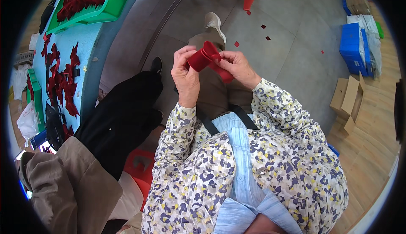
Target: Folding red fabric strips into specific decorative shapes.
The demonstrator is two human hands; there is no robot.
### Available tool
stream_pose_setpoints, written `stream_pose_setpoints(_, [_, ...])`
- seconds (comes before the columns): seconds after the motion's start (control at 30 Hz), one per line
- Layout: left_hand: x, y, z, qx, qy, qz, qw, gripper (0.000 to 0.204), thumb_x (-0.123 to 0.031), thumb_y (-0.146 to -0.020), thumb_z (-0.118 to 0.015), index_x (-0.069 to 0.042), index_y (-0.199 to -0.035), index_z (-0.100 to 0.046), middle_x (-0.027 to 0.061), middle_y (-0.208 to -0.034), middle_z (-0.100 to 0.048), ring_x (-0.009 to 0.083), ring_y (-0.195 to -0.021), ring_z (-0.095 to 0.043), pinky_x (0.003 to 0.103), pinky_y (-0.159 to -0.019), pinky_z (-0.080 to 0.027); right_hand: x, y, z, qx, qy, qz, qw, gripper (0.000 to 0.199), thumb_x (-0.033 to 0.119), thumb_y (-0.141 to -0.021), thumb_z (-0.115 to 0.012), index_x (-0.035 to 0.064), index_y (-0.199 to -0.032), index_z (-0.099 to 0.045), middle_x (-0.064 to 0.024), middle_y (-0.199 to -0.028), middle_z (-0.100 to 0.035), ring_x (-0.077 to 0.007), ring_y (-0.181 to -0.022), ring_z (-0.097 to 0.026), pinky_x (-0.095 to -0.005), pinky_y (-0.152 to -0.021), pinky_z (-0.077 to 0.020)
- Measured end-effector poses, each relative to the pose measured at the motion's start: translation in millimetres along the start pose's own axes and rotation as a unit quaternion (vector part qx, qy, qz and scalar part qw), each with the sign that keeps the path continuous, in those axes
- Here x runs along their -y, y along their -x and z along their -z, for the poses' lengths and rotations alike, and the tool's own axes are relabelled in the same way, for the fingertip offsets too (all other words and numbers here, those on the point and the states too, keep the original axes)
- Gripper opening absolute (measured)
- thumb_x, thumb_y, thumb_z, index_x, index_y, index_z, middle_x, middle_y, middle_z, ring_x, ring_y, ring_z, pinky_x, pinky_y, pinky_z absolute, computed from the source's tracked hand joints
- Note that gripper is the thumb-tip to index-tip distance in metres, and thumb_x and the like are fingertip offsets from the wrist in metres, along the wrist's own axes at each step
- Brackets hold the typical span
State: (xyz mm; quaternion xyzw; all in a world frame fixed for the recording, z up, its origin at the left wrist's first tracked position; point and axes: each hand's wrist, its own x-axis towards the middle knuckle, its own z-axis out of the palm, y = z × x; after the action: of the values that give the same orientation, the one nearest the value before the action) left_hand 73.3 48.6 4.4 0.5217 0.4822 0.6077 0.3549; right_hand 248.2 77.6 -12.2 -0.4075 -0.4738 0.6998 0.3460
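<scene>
Above my lap, both hands hold a piece of wide red velvet ribbon (198,60) that is looped into a roll. My left hand (186,75) grips the looped end, its fingers behind and the thumb at the side. With thumb and forefinger my right hand (237,66) pinches the ribbon's right side, near the fold. A loose red tail hangs below the pinch. The inside of the loop and the left fingertips are partly hidden.
Left stands a light blue table (91,50) with red ribbon bows (61,79) and a green tray (86,19) of red ribbon pieces. A person (63,187) sits close on my left. Red scraps (267,38) dot the floor. A blue crate (353,48) and cardboard box (349,101) stand right.
</scene>
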Motion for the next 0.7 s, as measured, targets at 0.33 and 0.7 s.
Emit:
stream_pose_setpoints(0.33, [3, 4, 2, -0.053, 0.264, 0.19, 0.944, 0.025, -0.012, -0.095, -0.061, 0.002, -0.116, -0.059, 0.0051, -0.104, -0.065, 0.0101, -0.09, -0.061, 0.023, -0.077, -0.049, 10, 14, -18, 0.023, 0.116, 0.102, 0.988, 0.016, 0.01, -0.096, -0.056, -0.0028, -0.102, -0.062, 0.0011, -0.082, -0.062, -0.0049, -0.073, -0.054, -0.0208, -0.066, -0.0439])
stream_pose_setpoints(0.7, [2, -1, -10, -0.056, 0.343, 0.219, 0.912, 0.025, -0.015, -0.093, -0.064, -0.002, -0.114, -0.06, 0.0031, -0.105, -0.066, 0.0063, -0.085, -0.06, 0.017, -0.065, -0.043, 14, 16, -12, -0.031, 0.114, 0.025, 0.993, 0.016, 0.011, -0.097, -0.054, -0.0027, -0.104, -0.06, 0.0001, -0.08, -0.061, -0.0054, -0.07, -0.055, -0.0208, -0.063, -0.0445])
